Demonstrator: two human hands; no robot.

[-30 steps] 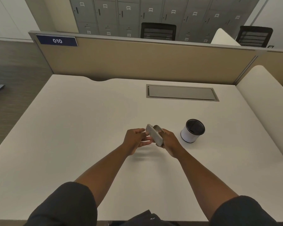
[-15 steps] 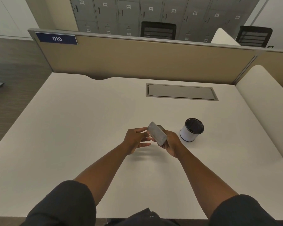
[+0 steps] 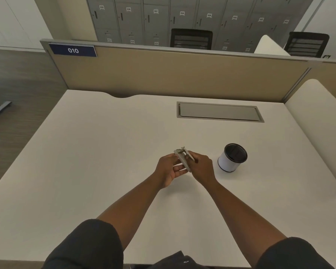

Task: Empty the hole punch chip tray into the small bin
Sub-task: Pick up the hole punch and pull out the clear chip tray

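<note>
A small grey metal hole punch [image 3: 183, 159] is held above the white desk [image 3: 97, 152], tilted on its side with its flat underside facing left. My right hand [image 3: 201, 167] grips it from the right. My left hand [image 3: 170, 169] touches its underside with the fingertips, fingers partly spread. The small bin [image 3: 232, 157], a white cylinder with a black rim and dark inside, stands upright on the desk just right of my right hand. The chip tray cannot be told apart from the punch body.
A grey cable hatch [image 3: 219, 112] is set into the desk behind the bin. A beige divider [image 3: 173, 74] closes the far edge, and a white side panel [image 3: 316, 121] runs along the right. The desk's left edge drops to the floor.
The hole punch has turned slightly so its metal top end shows, and my left hand has closed back in against its underside after opening briefly. The bin has not moved.
</note>
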